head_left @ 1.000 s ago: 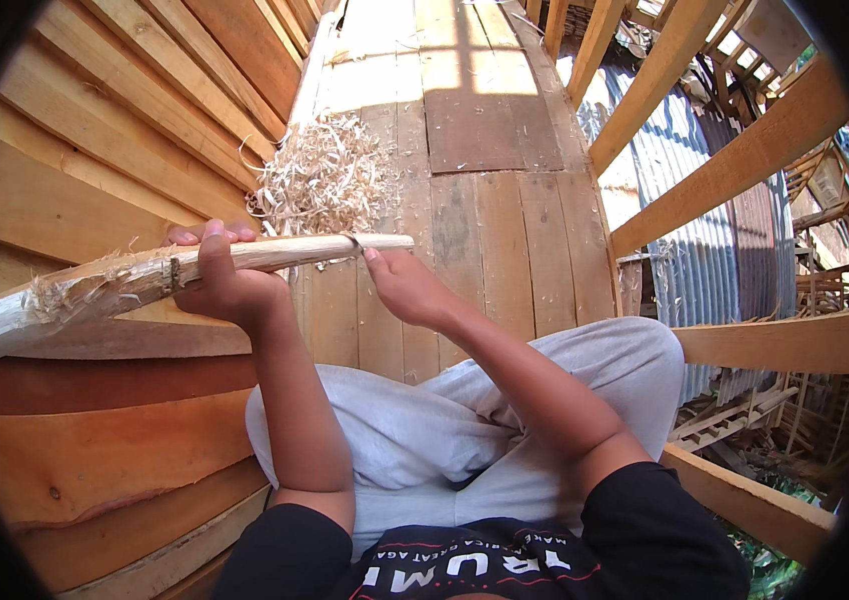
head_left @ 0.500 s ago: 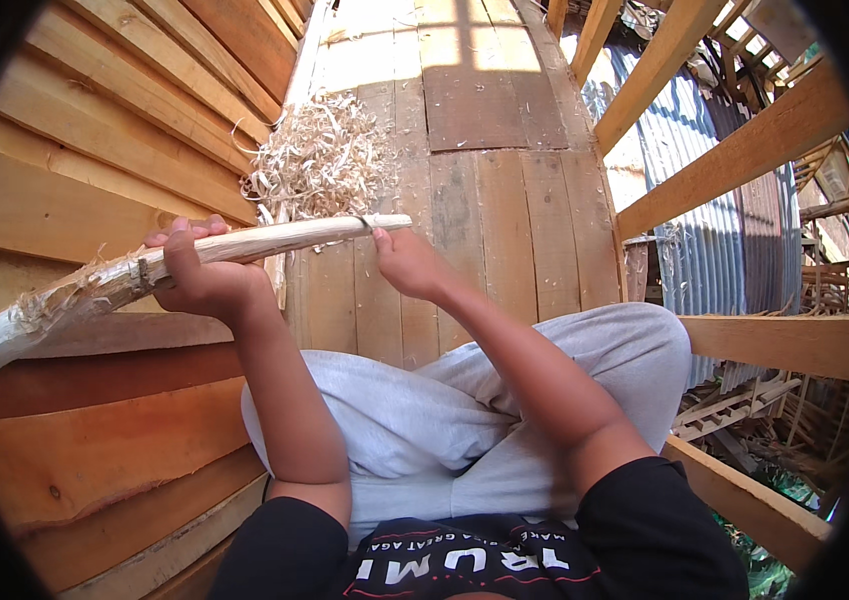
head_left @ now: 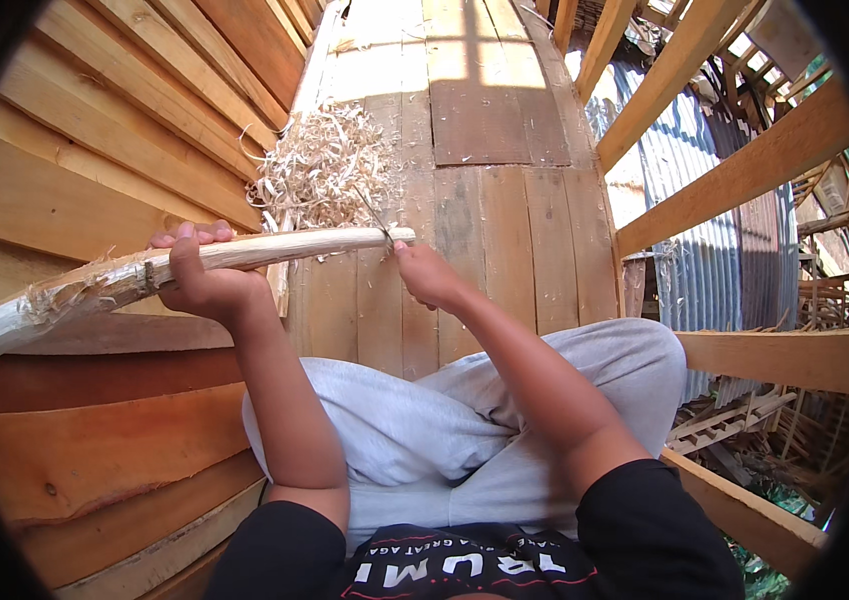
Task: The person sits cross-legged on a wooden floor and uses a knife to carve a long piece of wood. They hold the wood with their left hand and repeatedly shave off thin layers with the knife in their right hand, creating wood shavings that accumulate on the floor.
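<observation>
A long, curved, pale wooden pole (head_left: 315, 240) runs from the left edge to the middle. Its right part is peeled smooth; rough bark and fibres cling further left. My left hand (head_left: 210, 280) is closed around it from below, thumb up over the near side. At the pole's right tip, my right hand (head_left: 430, 275) is closed on a knife whose thin dark blade (head_left: 375, 212) crosses the tip and points up and left. The knife's handle is hidden in my fingers.
Curled wood shavings (head_left: 330, 165) are heaped on the plank floor (head_left: 510, 240) beyond the pole. A board wall (head_left: 95, 180) rises on the left. Wooden rails (head_left: 745, 170) line the right side, with corrugated metal sheets (head_left: 695, 200) beyond. My crossed legs (head_left: 585, 380) lie below my arms.
My right hand and the knife have slid slightly right, to the pole's tip, and the blade now shows more, angled up and left. My left hand keeps its hold on the pole.
</observation>
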The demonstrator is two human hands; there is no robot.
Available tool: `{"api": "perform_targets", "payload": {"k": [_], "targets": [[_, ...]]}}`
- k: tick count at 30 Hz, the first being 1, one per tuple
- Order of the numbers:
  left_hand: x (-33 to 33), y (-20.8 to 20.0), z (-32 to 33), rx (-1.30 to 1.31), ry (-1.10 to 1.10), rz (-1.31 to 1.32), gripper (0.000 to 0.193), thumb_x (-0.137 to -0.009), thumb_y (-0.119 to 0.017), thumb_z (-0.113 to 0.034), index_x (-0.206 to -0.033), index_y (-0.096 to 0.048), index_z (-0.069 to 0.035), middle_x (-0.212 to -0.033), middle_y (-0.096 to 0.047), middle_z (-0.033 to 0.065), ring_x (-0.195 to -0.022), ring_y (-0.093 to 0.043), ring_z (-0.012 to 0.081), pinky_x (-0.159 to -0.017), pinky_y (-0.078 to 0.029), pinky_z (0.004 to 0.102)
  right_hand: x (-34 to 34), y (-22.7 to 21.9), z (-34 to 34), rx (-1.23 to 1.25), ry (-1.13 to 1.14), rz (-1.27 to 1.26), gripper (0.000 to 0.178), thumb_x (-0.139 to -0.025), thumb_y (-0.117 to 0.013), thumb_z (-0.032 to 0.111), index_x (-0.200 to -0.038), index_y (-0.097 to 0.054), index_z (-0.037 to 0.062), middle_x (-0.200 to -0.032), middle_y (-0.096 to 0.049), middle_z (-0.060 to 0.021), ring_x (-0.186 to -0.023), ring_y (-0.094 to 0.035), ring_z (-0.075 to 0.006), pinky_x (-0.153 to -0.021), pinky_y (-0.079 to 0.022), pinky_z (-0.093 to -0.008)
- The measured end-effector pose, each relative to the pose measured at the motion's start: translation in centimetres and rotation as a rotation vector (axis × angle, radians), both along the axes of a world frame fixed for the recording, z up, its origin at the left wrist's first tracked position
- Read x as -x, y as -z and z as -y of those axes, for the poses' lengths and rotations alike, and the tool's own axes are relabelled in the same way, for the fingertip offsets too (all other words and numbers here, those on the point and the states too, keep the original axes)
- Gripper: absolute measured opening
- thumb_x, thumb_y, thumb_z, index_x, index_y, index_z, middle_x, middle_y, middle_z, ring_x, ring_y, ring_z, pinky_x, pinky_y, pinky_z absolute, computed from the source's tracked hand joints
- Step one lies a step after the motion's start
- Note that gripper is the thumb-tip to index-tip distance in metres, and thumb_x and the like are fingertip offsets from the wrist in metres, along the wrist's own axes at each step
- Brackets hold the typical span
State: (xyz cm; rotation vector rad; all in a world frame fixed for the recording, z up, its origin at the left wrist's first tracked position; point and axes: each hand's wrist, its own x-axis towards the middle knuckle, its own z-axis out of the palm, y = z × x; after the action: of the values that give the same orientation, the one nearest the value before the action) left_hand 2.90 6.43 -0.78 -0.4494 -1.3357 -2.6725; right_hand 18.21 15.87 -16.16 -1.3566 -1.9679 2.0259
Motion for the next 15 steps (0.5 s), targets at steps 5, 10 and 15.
{"api": "perform_targets", "payload": {"k": [5, 10, 15], "targets": [[-0.1, -0.1, -0.1, -0.01, 0.013, -0.019, 0.021, -0.072, -0.06, -0.007, -0.085, -0.045, -0.009, -0.062, -0.043, 0.0016, -0.056, -0.043, 0.013, -0.055, -0.044, 0.0281, 1.4, -2.1, 3.0, -0.495, -0.04, -0.185, 0.055, -0.103, -0.032, 0.037, -0.081, -0.055, -0.0076, -0.072, -0.059, -0.0276, -0.07, -0.058, -0.0447, -0.069, -0.045, -0.0507], [-0.2, -0.3, -0.1, -0.044, 0.088, -0.022, 0.019, -0.073, -0.058, -0.008, -0.085, -0.043, -0.012, -0.064, -0.041, 0.0009, -0.058, -0.042, 0.0124, -0.057, -0.042, 0.0299, 0.6, -0.1, 0.2, -0.226, -0.03, -0.002, 0.057, -0.102, -0.031, 0.034, -0.087, -0.062, -0.0106, -0.085, -0.063, -0.0331, -0.084, -0.061, -0.0509, -0.082, -0.048, -0.052], [0.1, -0.1, 0.5, 0.024, 0.026, 0.015, 0.019, -0.073, -0.058, -0.008, -0.085, -0.043, -0.012, -0.064, -0.041, 0.0008, -0.058, -0.042, 0.0123, -0.057, -0.042, 0.0299, 1.5, -0.8, 2.6, -0.492, -0.05, -0.099, 0.055, -0.103, -0.031, 0.035, -0.083, -0.059, -0.0073, -0.075, -0.062, -0.0268, -0.07, -0.062, -0.0413, -0.067, -0.048, -0.0483]]}}
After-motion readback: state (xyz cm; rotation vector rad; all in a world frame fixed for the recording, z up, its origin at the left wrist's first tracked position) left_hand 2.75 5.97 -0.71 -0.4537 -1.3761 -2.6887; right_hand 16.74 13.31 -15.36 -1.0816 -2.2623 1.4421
